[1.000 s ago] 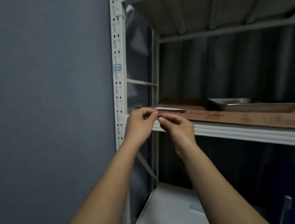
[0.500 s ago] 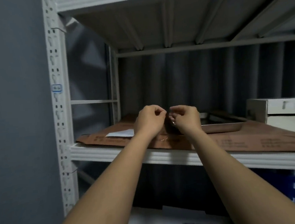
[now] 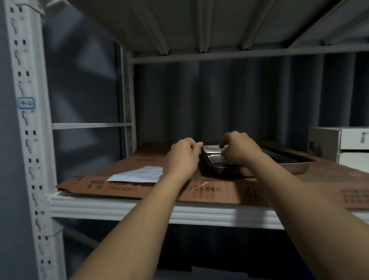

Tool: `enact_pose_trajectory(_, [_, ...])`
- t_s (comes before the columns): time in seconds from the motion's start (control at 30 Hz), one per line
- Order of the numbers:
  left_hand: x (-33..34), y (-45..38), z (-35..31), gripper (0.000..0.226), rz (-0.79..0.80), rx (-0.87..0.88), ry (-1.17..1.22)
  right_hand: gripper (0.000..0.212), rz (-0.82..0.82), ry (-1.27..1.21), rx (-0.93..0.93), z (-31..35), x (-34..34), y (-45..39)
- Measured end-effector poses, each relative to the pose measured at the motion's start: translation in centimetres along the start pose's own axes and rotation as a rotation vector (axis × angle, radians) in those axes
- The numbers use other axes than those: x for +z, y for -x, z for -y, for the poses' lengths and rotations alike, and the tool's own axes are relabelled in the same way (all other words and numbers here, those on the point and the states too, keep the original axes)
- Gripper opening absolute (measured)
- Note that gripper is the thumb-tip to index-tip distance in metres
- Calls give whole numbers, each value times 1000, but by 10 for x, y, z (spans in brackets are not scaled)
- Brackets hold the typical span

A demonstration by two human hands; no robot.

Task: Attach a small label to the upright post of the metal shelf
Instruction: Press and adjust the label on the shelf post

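Note:
The white perforated upright post (image 3: 33, 151) of the metal shelf stands at the left. A small blue-bordered label (image 3: 26, 103) is stuck on its front face. My left hand (image 3: 182, 157) hovers over the shelf board with thumb and forefinger pinched together; nothing shows between them. My right hand (image 3: 239, 148) is just beside it, fingers curled down onto the near corner of a metal tray (image 3: 216, 166). Whether it holds anything is hidden. Both hands are far to the right of the post.
Flattened brown cardboard (image 3: 127, 188) covers the shelf board, with a white paper sheet (image 3: 137, 175) lying on it left of my hands. A white box (image 3: 356, 144) stands at the right. Another shelf board hangs close overhead. A grey wall lies left of the post.
The view swung right and closer, so the post moved to the left edge. Both hands travelled from the shelf's front left corner to over the metal tray, and they have drawn slightly apart.

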State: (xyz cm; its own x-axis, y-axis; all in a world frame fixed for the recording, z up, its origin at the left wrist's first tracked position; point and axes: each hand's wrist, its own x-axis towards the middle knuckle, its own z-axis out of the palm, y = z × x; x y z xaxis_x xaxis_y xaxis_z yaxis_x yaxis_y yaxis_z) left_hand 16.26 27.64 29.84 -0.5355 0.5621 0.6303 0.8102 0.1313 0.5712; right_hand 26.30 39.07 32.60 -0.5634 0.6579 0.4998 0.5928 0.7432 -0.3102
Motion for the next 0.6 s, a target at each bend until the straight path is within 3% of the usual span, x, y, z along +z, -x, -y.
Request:
enact_pose_trajectory(0.07, [-8,6,2,8,-5,30,42,5,-58,-116,-40,10,-2,8])
enact_pose_trajectory(0.13, [-21,15,4,27,-19,61,47,8,-110,-180,-98,24,-4,17])
enact_pose_trajectory(0.23, [-48,36,9,13,-137,65,31,18,-198,-298,-183,57,-1,39])
enact_pose_trajectory(0.3, [-70,52,16,25,-213,29,33,16,-238,-455,-244,87,6,60])
enact_pose_trajectory(0.43, [-122,91,47,25,-331,-47,-3,9,-156,-607,-376,149,36,108])
enact_pose_trajectory(0.6, [-175,159,106,24,-376,-172,22,10,24,-776,-379,206,90,167])
